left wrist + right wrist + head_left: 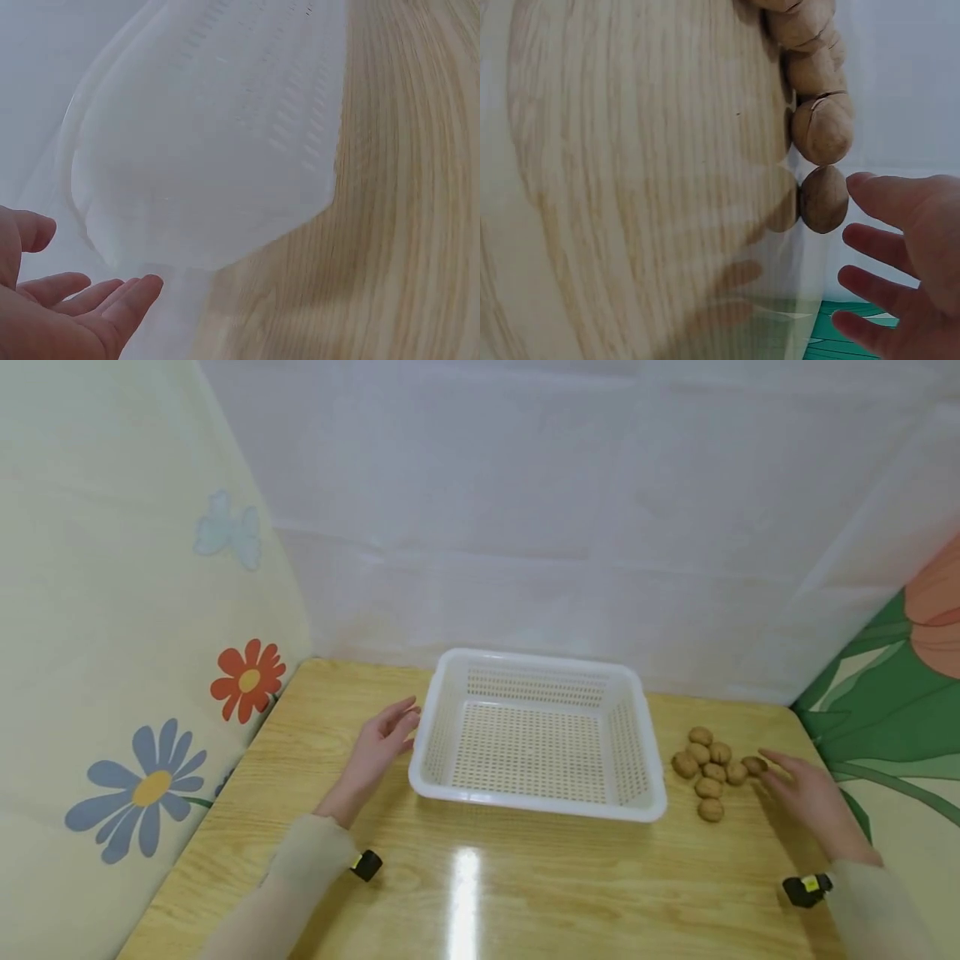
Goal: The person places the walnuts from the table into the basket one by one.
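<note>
A white plastic basket (525, 810) with slotted walls and a perforated floor sits on the wooden table. My left hand (382, 735) is at the basket's left side, its fingers loosely bent and holding nothing; in the left wrist view the fingertips (150, 289) lie close to the basket's end wall (172, 225). To the right of the basket lies a cluster of several walnuts (708, 787). Beside the outermost walnut (825, 199) is my right hand (810, 797), fingers spread and relaxed, with the thumb tip nearest that nut. Nothing is gripped in it.
The wooden table (555, 893) reaches back to a white cloth backdrop (525, 527). A flower-printed sheet (150, 693) hangs at the left, and a green leaf-printed one (870, 702) stands close behind the right hand. Each wrist wears a small black camera (367, 865).
</note>
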Tool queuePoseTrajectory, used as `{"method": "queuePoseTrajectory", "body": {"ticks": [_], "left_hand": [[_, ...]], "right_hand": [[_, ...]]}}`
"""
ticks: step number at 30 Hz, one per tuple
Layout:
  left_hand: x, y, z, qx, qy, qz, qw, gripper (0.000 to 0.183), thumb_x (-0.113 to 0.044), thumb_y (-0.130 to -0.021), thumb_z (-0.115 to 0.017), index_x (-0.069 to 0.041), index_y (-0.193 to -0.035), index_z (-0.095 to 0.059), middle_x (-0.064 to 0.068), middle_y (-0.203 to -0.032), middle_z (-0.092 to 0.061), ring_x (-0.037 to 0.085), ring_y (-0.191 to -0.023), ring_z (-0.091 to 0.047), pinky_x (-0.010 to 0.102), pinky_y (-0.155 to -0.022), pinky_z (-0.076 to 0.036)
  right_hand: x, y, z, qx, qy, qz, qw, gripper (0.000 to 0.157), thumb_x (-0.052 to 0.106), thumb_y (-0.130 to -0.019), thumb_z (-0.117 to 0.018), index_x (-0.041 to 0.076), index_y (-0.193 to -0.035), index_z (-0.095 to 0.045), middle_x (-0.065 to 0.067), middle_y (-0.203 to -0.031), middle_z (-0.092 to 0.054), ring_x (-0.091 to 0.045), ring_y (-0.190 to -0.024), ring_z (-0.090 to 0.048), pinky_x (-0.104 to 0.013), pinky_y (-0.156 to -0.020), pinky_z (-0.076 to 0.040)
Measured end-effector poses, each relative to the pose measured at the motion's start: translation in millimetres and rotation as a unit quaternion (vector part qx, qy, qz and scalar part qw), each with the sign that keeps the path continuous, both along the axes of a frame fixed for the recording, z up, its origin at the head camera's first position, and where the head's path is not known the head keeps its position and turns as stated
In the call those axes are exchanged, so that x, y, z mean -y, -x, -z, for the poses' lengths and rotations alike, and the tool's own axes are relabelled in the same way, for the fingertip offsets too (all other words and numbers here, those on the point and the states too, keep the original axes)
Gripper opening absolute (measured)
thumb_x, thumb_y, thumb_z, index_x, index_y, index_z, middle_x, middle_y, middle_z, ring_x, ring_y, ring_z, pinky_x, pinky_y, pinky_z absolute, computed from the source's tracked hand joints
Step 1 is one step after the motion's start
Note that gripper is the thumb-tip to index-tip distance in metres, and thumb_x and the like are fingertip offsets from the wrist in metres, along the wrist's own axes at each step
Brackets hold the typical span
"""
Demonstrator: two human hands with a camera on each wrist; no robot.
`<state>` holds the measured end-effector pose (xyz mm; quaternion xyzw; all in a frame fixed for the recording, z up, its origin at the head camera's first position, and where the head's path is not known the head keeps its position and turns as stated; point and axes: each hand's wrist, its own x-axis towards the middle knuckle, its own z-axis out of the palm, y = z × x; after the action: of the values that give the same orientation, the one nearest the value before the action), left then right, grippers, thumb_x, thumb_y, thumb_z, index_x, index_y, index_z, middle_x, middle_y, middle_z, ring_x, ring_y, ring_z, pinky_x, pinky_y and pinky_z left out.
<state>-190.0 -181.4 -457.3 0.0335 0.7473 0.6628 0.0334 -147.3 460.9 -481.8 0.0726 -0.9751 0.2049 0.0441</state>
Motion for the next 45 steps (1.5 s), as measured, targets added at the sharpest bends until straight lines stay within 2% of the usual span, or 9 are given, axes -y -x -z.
{"method": "queuePoseTrajectory", "body": {"ticks": [5,10,14,24,30,35,40,45], "left_hand": [[-8,4.3,0.7,0.040,-0.014,-0.003,0.9991,0.057,-0.025,-0.111,-0.053,-0.002,-0.160,-0.036,0.022,-0.156,-0.048,0.033,-0.137,-0.054,0.046,-0.107,-0.053],[-12,6.9,1.6,0.062,-0.031,-0.011,0.9976,0.055,-0.021,-0.110,-0.055,-0.005,-0.160,-0.039,0.023,-0.153,-0.053,0.015,-0.119,-0.063,0.028,-0.094,-0.057],[-14,9.4,2.9,0.063,-0.043,-0.021,0.9969,0.054,-0.016,-0.108,-0.057,-0.005,-0.159,-0.041,0.024,-0.151,-0.053,0.006,-0.108,-0.065,0.019,-0.083,-0.057],[-16,12.9,1.9,0.078,-0.044,-0.027,0.9956,0.052,-0.011,-0.108,-0.057,-0.007,-0.158,-0.043,0.020,-0.154,-0.053,0.017,-0.122,-0.062,0.018,-0.083,-0.057],[-15,15.0,1.3,0.088,-0.060,-0.032,0.9938,0.052,-0.010,-0.107,-0.057,-0.005,-0.157,-0.044,0.019,-0.155,-0.051,0.018,-0.126,-0.060,0.018,-0.088,-0.057],[-16,15.5,0.9,0.091,-0.058,-0.039,0.9933,0.052,-0.012,-0.106,-0.062,-0.006,-0.155,-0.047,0.018,-0.152,-0.055,0.017,-0.123,-0.063,0.021,-0.090,-0.058],[-17,16.9,0.7,0.089,-0.056,-0.042,0.9936,0.053,-0.011,-0.104,-0.063,-0.005,-0.155,-0.048,0.019,-0.151,-0.055,0.014,-0.116,-0.066,0.021,-0.088,-0.059],[-18,17.6,-0.6,0.101,-0.058,-0.046,0.9921,0.052,-0.011,-0.105,-0.063,-0.005,-0.155,-0.048,0.019,-0.152,-0.055,0.016,-0.119,-0.065,0.021,-0.089,-0.059]], "right_hand": [[0,3.8,7.1,-0.024,-0.016,0.004,1.000,0.038,0.015,-0.105,-0.063,-0.012,-0.132,-0.060,-0.042,-0.129,-0.059,-0.063,-0.111,-0.055,-0.072,-0.086,-0.048],[0,6.3,9.1,-0.020,-0.003,0.020,1.000,0.038,0.019,-0.106,-0.062,-0.012,-0.128,-0.061,-0.041,-0.127,-0.060,-0.062,-0.111,-0.055,-0.071,-0.087,-0.047],[1,8.8,11.4,-0.025,0.008,0.033,0.999,0.038,0.023,-0.107,-0.060,-0.010,-0.127,-0.061,-0.039,-0.125,-0.062,-0.060,-0.110,-0.057,-0.069,-0.086,-0.047],[3,10.3,16.2,-0.042,0.020,0.045,0.998,0.036,0.021,-0.107,-0.061,-0.009,-0.127,-0.061,-0.040,-0.121,-0.063,-0.062,-0.105,-0.059,-0.070,-0.083,-0.049],[2,8.7,15.8,-0.045,0.028,0.063,0.997,0.039,0.026,-0.107,-0.060,-0.007,-0.127,-0.062,-0.038,-0.123,-0.064,-0.061,-0.106,-0.059,-0.069,-0.083,-0.048],[7,5.0,2.4,-0.037,0.038,0.060,0.997,0.044,0.029,-0.108,-0.059,-0.008,-0.132,-0.062,-0.038,-0.128,-0.062,-0.061,-0.112,-0.055,-0.070,-0.087,-0.046],[19,5.4,-21.5,-0.007,0.056,0.057,0.997,0.055,0.037,-0.108,-0.058,-0.008,-0.140,-0.058,-0.036,-0.134,-0.060,-0.060,-0.120,-0.051,-0.073,-0.091,-0.044],[40,8.1,-47.6,0.023,0.069,0.061,0.996,0.063,0.047,-0.106,-0.058,-0.002,-0.144,-0.056,-0.033,-0.140,-0.058,-0.059,-0.125,-0.048,-0.072,-0.093,-0.044]]}}
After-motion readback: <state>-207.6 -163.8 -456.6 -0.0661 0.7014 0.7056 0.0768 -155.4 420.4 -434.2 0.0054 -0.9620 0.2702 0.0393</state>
